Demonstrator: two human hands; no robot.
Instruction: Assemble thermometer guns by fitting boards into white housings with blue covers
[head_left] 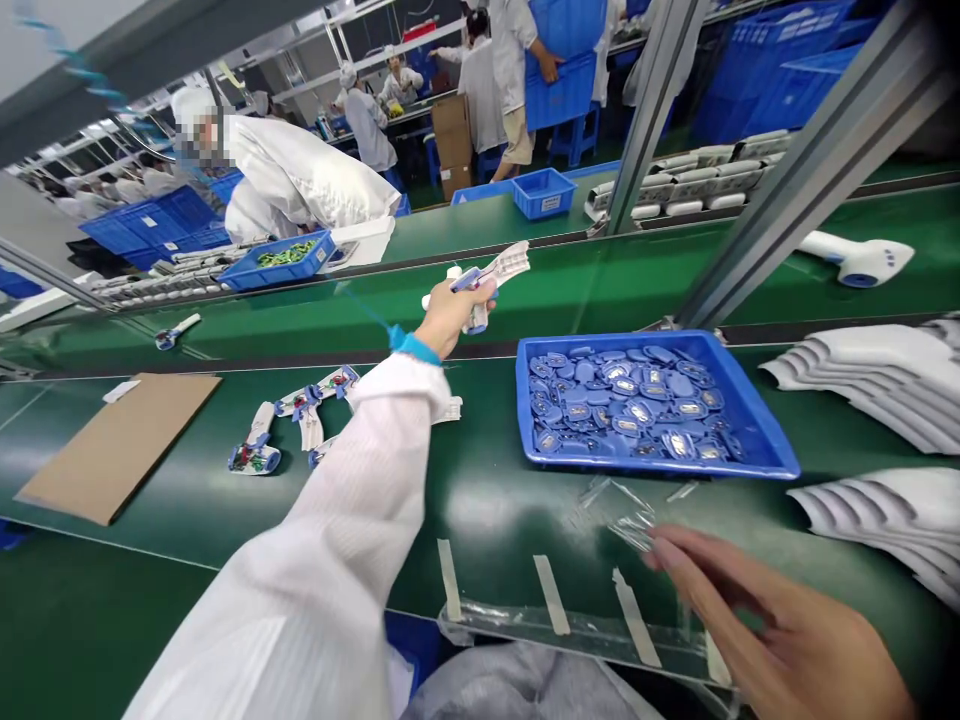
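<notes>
While the left hand (452, 318) clenched around one white-and-blue plastic gadget (491, 280), the left arm (352, 500) in its white sleeve stretched forward and up across the green belt (480, 490), so that the gadget hung above the belt's far edge. The bare right hand (780, 625) lay at the near edge with its fingers loosely curved and pointing left, their fingertips (660, 545) at a small tangle of clear plastic (619, 515); whether they pinched it could not be told. Along that edge ran four strips of tape (551, 595) on a clear plastic guard (577, 640). One blue tray (615, 338) sat mid-belt, holding small blue-and-silver pieces (622, 405), too many to count. Toward the belt's left end lay one cardboard sheet (112, 450) and at least three more gadgets (255, 445), partly hidden by the sleeve. Two stacks of curved white shells (862, 370) sat at the right end. Beyond, one person (300, 170) in white bent over a far belt beside a blue crate of green parts (277, 262).
</notes>
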